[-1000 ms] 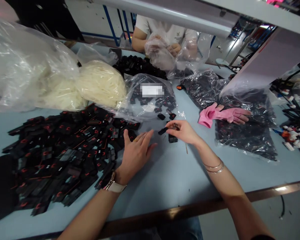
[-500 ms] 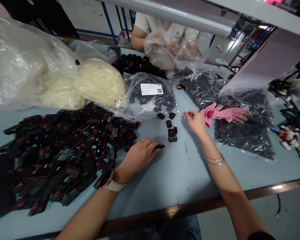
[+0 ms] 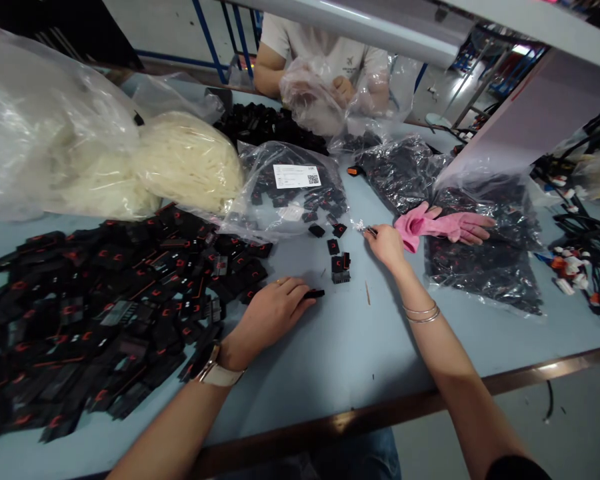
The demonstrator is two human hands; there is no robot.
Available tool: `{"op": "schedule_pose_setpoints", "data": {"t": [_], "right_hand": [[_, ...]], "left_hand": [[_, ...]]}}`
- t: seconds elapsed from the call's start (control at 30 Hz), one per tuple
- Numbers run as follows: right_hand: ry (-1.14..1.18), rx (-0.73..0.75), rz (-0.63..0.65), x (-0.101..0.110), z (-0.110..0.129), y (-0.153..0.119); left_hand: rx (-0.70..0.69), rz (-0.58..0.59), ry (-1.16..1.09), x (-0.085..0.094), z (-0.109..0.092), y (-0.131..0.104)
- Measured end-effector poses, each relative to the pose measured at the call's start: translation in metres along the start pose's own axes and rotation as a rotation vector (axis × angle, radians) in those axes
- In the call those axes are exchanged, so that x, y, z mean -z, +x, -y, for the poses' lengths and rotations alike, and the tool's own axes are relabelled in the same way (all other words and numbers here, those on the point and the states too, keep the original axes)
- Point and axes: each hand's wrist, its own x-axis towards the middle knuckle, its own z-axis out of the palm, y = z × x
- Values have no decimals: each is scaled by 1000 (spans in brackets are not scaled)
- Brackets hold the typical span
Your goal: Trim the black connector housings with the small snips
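My left hand (image 3: 276,312) rests on the table beside a large heap of black plastic connectors (image 3: 145,300) with red and orange marks. Its thumb and fingers are closed on a black connector (image 3: 315,293), which pokes out to the right. Farther right, the fingers of my right hand (image 3: 387,245) pinch a small, dark, thin piece (image 3: 371,232), too small to name for certain. Just past those fingertips lies a small cluster of silvery bits (image 3: 359,225). Several loose black connectors (image 3: 337,263) sit between my two hands.
A labelled clear bag (image 3: 295,190) of black parts lies ahead, bags of cream-coloured pieces (image 3: 187,163) at left. Pink gloves (image 3: 443,225) lie on dark-filled bags (image 3: 485,273) at right, near cables (image 3: 593,233). Opposite, a person (image 3: 325,60) handles a clear bag.
The whole view has shifted slightly to the left and up. Both hands keep nearly the same places over the table, with the same pieces in their fingers.
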Motion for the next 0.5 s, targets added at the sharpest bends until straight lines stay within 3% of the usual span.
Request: {"op": "schedule_pose_setpoints", "data": {"t": [0.33,0.5], "right_hand": [[147,-14,-163,2,-8,4],[197,93,-154,0,-11,7]], "left_hand": [[-7,-15,-1,0,1,1],[0,-3,-17,0,1,1]]}}
